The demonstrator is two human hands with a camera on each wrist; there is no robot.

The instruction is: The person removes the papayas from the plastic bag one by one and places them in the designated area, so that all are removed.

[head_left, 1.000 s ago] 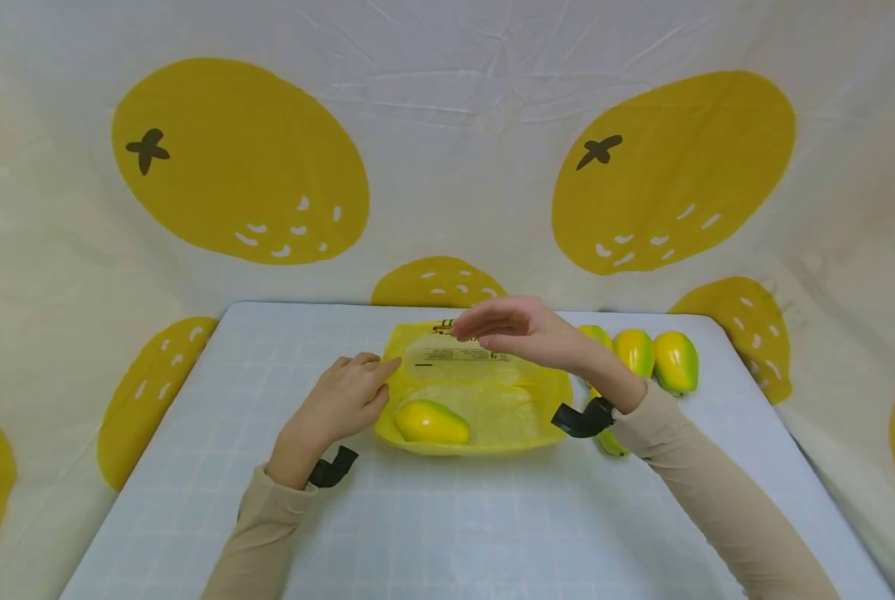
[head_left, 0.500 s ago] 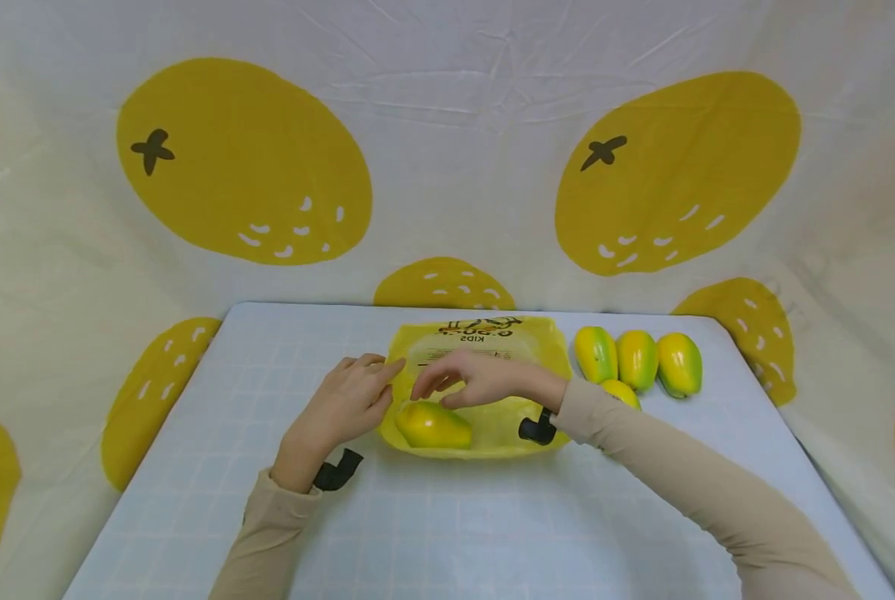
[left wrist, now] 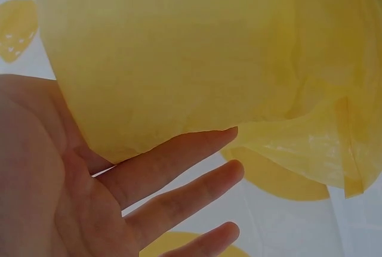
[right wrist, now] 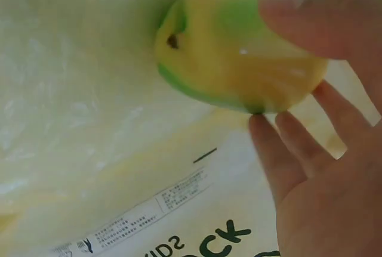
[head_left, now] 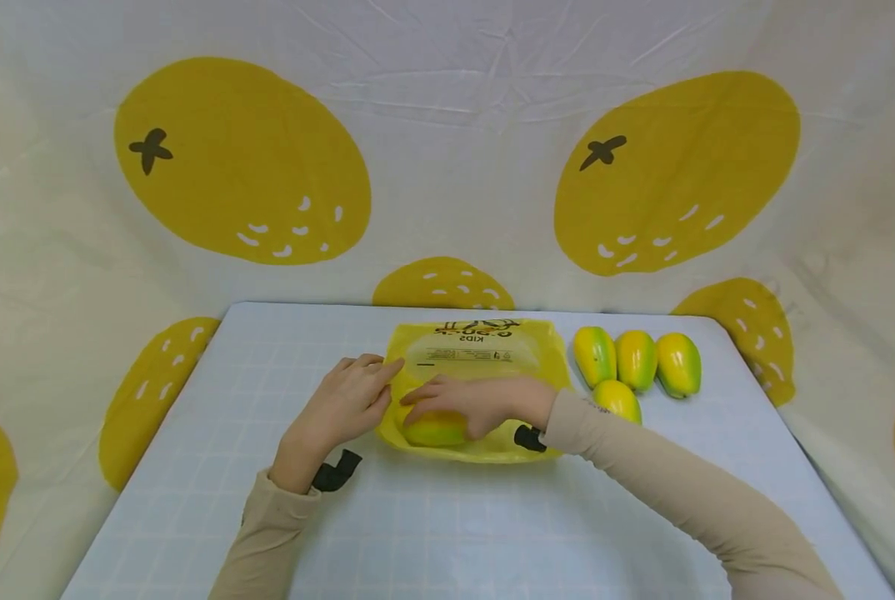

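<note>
A yellow plastic bag [head_left: 541, 354] with dark print lies spread at the middle of the table, its mouth facing me. At the bag's left side, my left hand [head_left: 350, 398] rests against the edge, fingers extended and spread in the left wrist view [left wrist: 173, 179]. Part of that hand is hidden behind the bag's film. My right hand [head_left: 473, 402] reaches in over the bag and grips a yellow-green mango [head_left: 436, 432] near the front left of it. In the right wrist view, the thumb lies on one side of the mango [right wrist: 221, 60] and the fingertips on the other.
Several more mangoes stand right of the bag: three in a back row [head_left: 637, 360] and one in front [head_left: 618, 400], partly covered by the right sleeve [head_left: 642, 442]. The pale checked table [head_left: 447, 525] ends at a fruit-printed cloth backdrop [head_left: 462, 183].
My right hand has come down and toward me from above the bag's far part, and now grips the mango. The left hand stays at the bag's left edge.
</note>
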